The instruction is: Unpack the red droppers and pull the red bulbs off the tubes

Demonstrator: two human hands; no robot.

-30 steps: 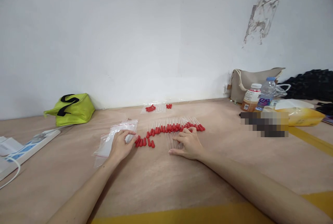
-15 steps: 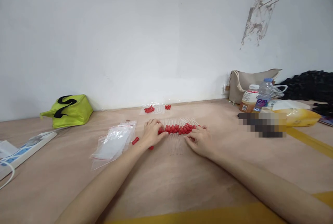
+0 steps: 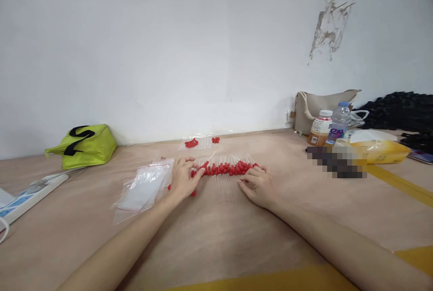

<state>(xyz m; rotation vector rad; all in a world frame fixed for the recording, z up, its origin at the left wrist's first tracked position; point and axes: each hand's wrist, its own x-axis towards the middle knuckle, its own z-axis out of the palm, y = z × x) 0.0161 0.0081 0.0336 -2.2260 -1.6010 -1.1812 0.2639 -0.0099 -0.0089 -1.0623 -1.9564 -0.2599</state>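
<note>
A row of thin pale sticks with red heads (image 3: 225,168) lies side by side between my hands, most stems pointing away from me and several clear ones toward me. My left hand (image 3: 184,178) is at the row's left end, with thumb and fingers closed on a red-tipped stick (image 3: 204,164) whose pale stem slants up to the right. Below that hand lies a loose red piece (image 3: 193,193), partly covered. My right hand (image 3: 259,185) rests at the row's right end, fingers bent and slightly apart, touching the red heads there.
Clear zip bags (image 3: 145,187) lie left of my left hand. A clear packet with red pieces (image 3: 191,143) sits by the wall. Far left are a yellow-green bag (image 3: 89,146) and a power strip (image 3: 30,198). At right stand a drink bottle (image 3: 320,128), a water bottle (image 3: 339,122) and a tissue pack (image 3: 385,149).
My left hand has shifted left along the row, and a red-tipped stick now slants from its fingers. The right hand stays nearly in place. The view has turned slightly right.
</note>
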